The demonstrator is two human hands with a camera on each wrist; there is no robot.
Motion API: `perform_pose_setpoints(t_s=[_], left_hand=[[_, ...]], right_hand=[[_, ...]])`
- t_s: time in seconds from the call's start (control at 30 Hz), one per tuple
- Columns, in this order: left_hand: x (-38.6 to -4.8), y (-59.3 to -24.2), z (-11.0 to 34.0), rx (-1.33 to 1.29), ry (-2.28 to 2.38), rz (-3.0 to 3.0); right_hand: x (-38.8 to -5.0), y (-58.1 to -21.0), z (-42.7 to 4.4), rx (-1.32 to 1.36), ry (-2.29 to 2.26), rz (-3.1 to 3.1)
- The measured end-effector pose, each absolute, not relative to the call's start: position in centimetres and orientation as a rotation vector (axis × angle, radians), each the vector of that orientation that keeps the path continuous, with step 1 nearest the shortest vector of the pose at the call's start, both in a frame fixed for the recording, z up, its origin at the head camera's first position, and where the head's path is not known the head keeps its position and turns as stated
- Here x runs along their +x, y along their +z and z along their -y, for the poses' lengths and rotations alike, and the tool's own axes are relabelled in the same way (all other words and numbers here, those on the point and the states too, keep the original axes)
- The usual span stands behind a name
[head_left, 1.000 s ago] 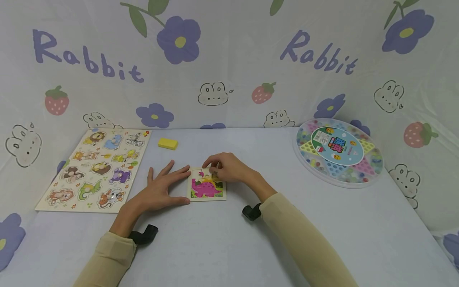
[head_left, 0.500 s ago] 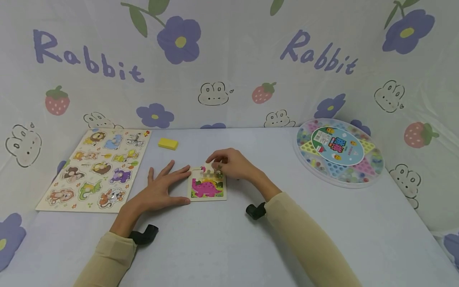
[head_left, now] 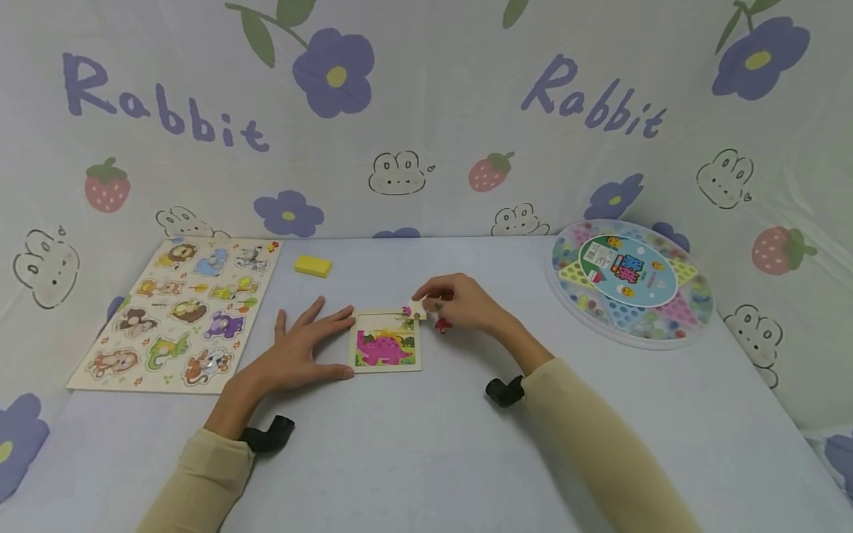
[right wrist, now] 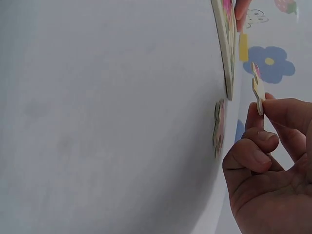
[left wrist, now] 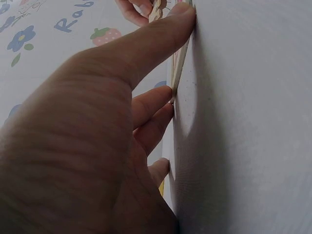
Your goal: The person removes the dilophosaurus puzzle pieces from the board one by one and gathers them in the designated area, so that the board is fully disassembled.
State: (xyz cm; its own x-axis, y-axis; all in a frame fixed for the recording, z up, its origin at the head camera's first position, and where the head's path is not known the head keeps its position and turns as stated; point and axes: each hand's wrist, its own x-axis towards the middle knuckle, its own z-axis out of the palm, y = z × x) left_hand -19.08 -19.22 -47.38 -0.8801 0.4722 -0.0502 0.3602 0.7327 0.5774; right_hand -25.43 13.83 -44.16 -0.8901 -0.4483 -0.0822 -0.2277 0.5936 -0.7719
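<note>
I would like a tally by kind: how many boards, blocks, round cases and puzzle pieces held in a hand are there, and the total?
Boards: 2 (animal board, dinosaur board)
Yellow block: 1
Round case: 1
Puzzle piece held in the right hand: 1
Total: 5

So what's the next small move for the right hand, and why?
Probably lower the pinched piece onto the table: the right hand has carried it rightward across the puzzle board, and another loose piece lies there.

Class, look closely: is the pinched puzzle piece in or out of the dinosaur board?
Out: in the right wrist view, the right hand holds the puzzle piece raised, apart from the dinosaur board.
</note>
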Motion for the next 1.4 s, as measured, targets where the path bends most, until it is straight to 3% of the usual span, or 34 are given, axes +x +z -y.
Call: perform_pose_setpoints(t_s=[0.83, 1.4], left_hand=[[-18.9, -47.3, 19.3, 0.665, 0.856, -2.733], [-19.0, -47.3, 19.3, 0.657, 0.859, -2.723]], right_hand=[[-24.6, -44.3, -20.3, -0.495, -1.070, -2.644], [-24.2, -44.5, -21.2, -0.528, -1.081, -2.636]])
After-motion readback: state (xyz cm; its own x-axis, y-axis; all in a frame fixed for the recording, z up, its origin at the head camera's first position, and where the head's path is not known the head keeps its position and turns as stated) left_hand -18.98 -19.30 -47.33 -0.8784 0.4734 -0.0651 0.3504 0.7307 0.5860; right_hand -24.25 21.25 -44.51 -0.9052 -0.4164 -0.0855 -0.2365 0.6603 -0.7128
